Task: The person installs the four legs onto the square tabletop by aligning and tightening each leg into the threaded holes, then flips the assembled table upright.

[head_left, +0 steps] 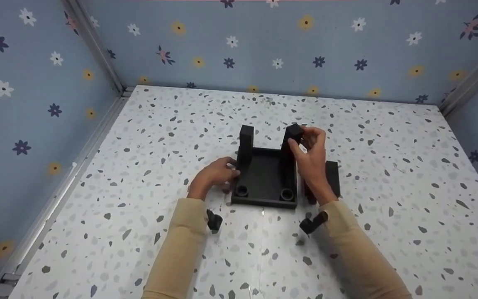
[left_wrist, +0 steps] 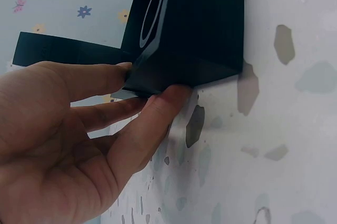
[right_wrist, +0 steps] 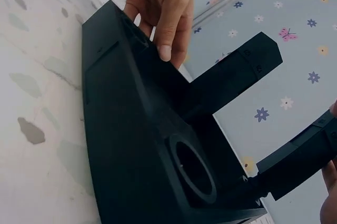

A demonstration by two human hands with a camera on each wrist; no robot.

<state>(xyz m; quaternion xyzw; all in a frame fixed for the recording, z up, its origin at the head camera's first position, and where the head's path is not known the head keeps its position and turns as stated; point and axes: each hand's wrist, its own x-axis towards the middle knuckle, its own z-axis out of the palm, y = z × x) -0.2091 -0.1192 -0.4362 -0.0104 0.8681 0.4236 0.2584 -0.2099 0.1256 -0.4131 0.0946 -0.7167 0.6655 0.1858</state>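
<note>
A black square tabletop (head_left: 266,176) lies underside up, with a raised rim and round corner sockets. Both near sockets (head_left: 286,194) show as open rings. One black leg (head_left: 246,143) stands upright at the far left corner. At the far right corner, my right hand (head_left: 311,158) grips a second leg (head_left: 292,135) near its top between thumb and fingers. In the right wrist view, this leg's narrow lower end (right_wrist: 258,186) shows just above the corner. My left hand (head_left: 218,172) holds the tabletop's left side, fingers and thumb at the rim (left_wrist: 158,58).
Right of the tabletop, another black block-like piece (head_left: 332,178) lies on the speckled white table (head_left: 160,166), partly behind my right wrist. A dark part (head_left: 309,194) beside it is mostly hidden. Blue flowered panels (head_left: 264,41) close off the back and sides.
</note>
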